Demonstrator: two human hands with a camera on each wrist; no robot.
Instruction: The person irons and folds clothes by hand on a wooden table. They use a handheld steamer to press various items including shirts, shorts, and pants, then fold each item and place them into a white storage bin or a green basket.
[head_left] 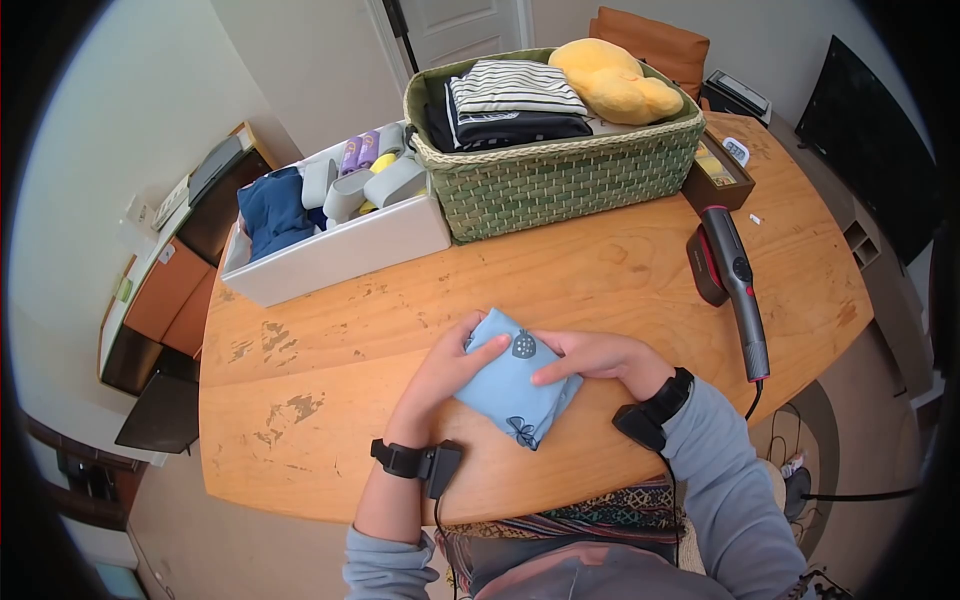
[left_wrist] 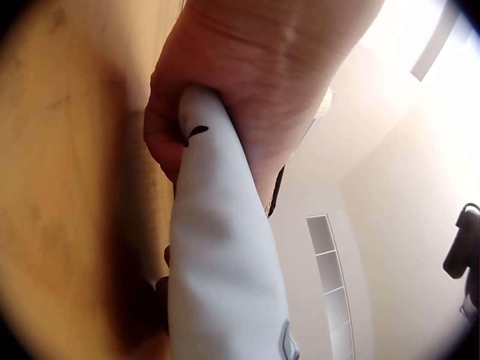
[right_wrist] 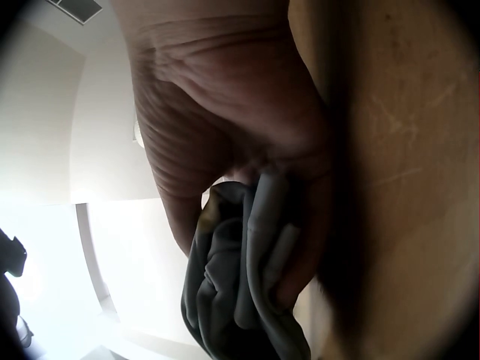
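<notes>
**Two hands hold one folded blue cloth above the near half of the table**

The left hand [head_left: 450, 362] grips the cloth [head_left: 512, 382] from the left, thumb on top and fingers curled round its edge. The right hand [head_left: 603, 356] pinches its right side, thumb also on top; the right wrist view shows several layers bunched there. Neither hand is wide open. The cloth's slightly longer axis slants from far left to near right, one corner pointing far, another near. Two dark prints show: a strawberry [head_left: 523, 345] towards the far end and a second print [head_left: 522, 432] at the near corner.

To the right, one dark tool [head_left: 741, 275] lies with its handle pointing near. Beyond the cloth, far left, one white box [head_left: 350, 258] holds a navy cloth [head_left: 272, 212], two purple rolls [head_left: 360, 151] and several grey items. Right of it, one green basket [head_left: 570, 190] holds a striped cloth [head_left: 515, 88], a dark cloth [head_left: 525, 130] and one yellow plush [head_left: 615, 82]. Marks on the rolls and dark cloth are too small to read.
</notes>
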